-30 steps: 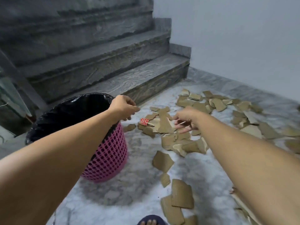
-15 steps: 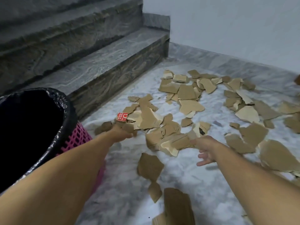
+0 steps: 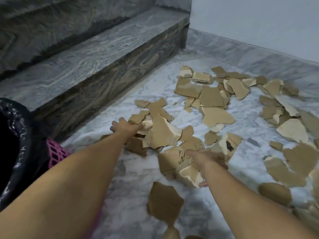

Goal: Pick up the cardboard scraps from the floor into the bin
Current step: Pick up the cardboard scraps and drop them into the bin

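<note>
floor [image 3: 131, 200]: pale grey-white veined marble | stone steps [image 3: 89, 61]: dark grey, veined, rising at upper left | wall [image 3: 259, 19]: plain pale blue-white, upper right, grey stone skirting [image 3: 241, 47] at base | light: soft, even

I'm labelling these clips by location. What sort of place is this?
Probably the foot of an indoor stairwell: grey stone steps rise from a marble floor beside a plain white wall.

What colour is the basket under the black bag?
Pink: the lattice plastic bin shows it in the head view.
</note>
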`<act>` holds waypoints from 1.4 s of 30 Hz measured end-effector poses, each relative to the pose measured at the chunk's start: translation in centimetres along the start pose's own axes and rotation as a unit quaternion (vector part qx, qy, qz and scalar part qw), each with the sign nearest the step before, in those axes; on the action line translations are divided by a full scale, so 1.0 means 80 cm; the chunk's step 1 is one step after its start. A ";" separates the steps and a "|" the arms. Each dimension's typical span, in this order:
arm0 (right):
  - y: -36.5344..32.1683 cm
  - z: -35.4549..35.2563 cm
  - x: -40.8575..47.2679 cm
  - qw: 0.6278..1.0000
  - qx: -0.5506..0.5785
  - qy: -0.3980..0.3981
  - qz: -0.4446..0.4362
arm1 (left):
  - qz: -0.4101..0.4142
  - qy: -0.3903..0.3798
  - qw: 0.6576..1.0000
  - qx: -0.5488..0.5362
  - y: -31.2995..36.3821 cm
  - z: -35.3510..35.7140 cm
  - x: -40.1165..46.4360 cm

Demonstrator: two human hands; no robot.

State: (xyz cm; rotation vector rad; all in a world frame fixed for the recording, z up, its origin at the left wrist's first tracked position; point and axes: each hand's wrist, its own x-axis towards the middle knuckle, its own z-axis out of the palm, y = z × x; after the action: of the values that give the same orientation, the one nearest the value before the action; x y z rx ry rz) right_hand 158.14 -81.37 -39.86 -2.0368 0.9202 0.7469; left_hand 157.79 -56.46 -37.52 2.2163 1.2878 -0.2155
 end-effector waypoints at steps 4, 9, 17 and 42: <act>-0.017 0.027 -0.001 0.971 -0.209 0.052 -0.102 | -0.027 -0.049 0.998 0.029 0.000 0.011 0.022; -0.024 0.046 0.004 0.932 -0.298 0.032 -0.205 | -0.034 -0.070 0.997 0.023 -0.010 0.029 0.022; -0.054 0.010 0.005 0.920 -0.286 -0.091 -0.251 | 0.018 -0.043 0.998 0.044 -0.012 0.041 0.001; -0.018 0.044 -0.014 0.970 -0.194 0.044 -0.143 | -0.064 0.002 0.997 0.031 -0.054 0.072 -0.070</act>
State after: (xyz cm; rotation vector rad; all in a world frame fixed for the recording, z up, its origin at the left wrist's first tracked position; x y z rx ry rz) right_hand 157.97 -77.42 -40.37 -2.4956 0.5347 0.7212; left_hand 152.01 -62.14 -41.68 2.1886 1.4453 -0.3037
